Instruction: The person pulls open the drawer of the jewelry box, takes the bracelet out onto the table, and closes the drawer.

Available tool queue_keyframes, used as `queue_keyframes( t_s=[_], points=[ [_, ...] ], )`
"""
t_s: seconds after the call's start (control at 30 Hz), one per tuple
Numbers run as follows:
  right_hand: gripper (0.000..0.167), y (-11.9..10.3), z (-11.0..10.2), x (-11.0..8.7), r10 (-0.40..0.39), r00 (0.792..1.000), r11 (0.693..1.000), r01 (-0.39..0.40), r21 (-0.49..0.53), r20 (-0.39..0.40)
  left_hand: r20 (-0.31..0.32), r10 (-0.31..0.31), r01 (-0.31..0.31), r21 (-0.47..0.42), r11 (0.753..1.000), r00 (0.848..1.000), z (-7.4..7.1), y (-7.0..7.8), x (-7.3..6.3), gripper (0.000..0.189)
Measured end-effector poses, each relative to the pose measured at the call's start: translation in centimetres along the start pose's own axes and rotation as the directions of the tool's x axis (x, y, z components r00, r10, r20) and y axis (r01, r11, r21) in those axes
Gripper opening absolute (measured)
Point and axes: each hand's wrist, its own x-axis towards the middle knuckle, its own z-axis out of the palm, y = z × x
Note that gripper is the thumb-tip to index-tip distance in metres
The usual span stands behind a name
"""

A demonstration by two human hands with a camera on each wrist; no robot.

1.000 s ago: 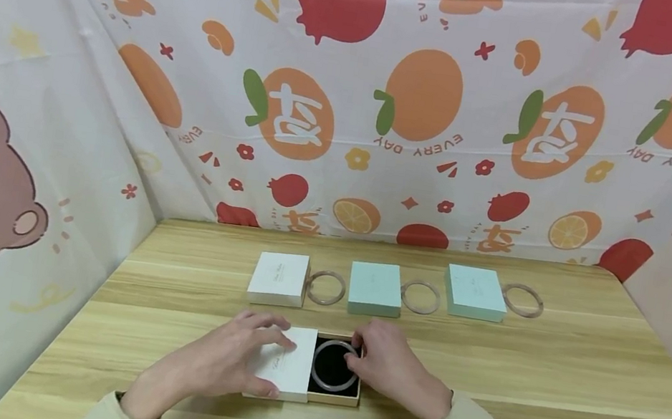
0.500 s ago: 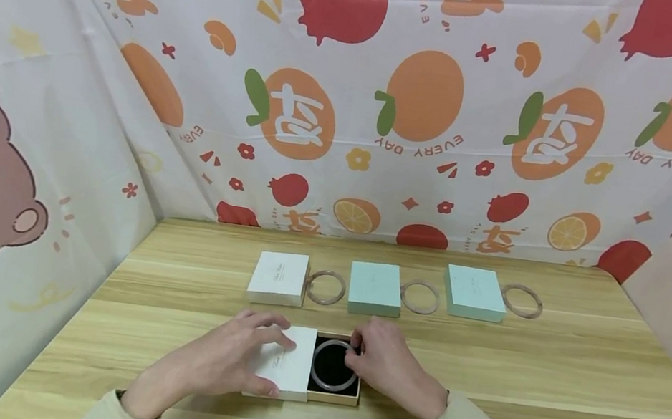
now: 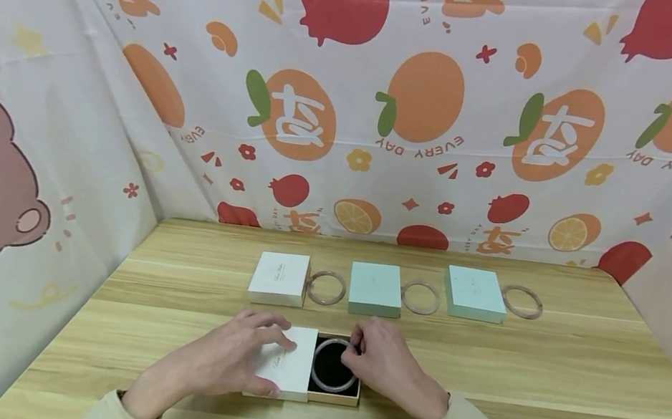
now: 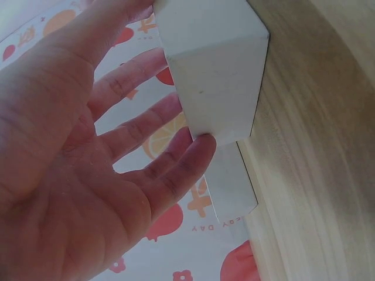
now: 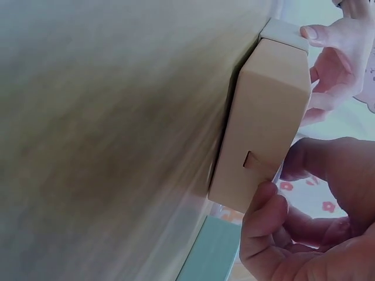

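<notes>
In the head view a white box (image 3: 294, 366) lies on the table with its drawer (image 3: 334, 399) partly slid out to the right. On the drawer's black lining sits a greyish translucent bangle (image 3: 317, 379). My left hand (image 3: 229, 356) grips the white sleeve, thumb along its near edge and fingertips on its top. My right hand (image 3: 388, 362) is at the drawer's right end, pinching the bangle with the thumb inside the ring; the fingers hide that part. The right wrist view shows the drawer's beige end (image 5: 258, 126) and its ribbon tab (image 5: 258, 165) beside curled fingertips.
Behind stand another white box (image 3: 278, 279) and two mint boxes, one in the middle (image 3: 376, 288) and one at right (image 3: 475, 293). A bangle lies right of each: left (image 3: 311, 288), middle (image 3: 436, 300), right (image 3: 531, 316). A fruit-print cloth (image 3: 345, 189) hangs behind the wooden table (image 3: 576, 390).
My right thumb has shifted slightly left inside the bangle. My left hand and the box have stayed in place.
</notes>
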Motion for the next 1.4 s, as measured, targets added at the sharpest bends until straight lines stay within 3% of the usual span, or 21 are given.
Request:
queue_keyframes(
  t_s=[0.57,0.77,0.9,1.03,1.13,1.4],
  points=[
    [0.006,-0.5,-0.8,-0.4,0.015,1.000,0.995,-0.015,0.096,0.006,-0.002,0.005,-0.005,0.000,1.000,1.000,0.2,-0.1,0.0,0.051],
    [0.009,-0.4,-1.2,-0.5,0.020,0.998,0.979,-0.030,0.201,0.051,0.003,0.003,-0.003,-0.005,1.000,1.000,0.1,-0.1,0.0,0.051],
    [0.016,-0.5,-1.6,-0.6,0.038,0.990,0.933,-0.085,0.350,0.138,0.004,-0.005,0.005,-0.005,1.000,1.000,0.2,-0.1,0.0,0.051],
    [0.020,-0.5,-2.1,-0.8,0.073,0.968,0.848,-0.187,0.496,0.239,0.000,-0.006,0.006,-0.001,1.000,1.000,0.2,-0.1,0.0,0.051],
    [0.020,-0.4,-2.3,-0.8,0.084,0.957,0.804,-0.229,0.549,0.277,-0.004,-0.001,0.001,0.001,1.000,1.000,0.3,-0.1,0.0,0.050],
    [0.022,-0.1,-2.2,-1.0,0.112,0.948,0.761,-0.274,0.588,0.296,-0.007,0.007,-0.007,-0.002,1.000,1.000,0.2,-0.2,0.0,0.051]
  ],
)
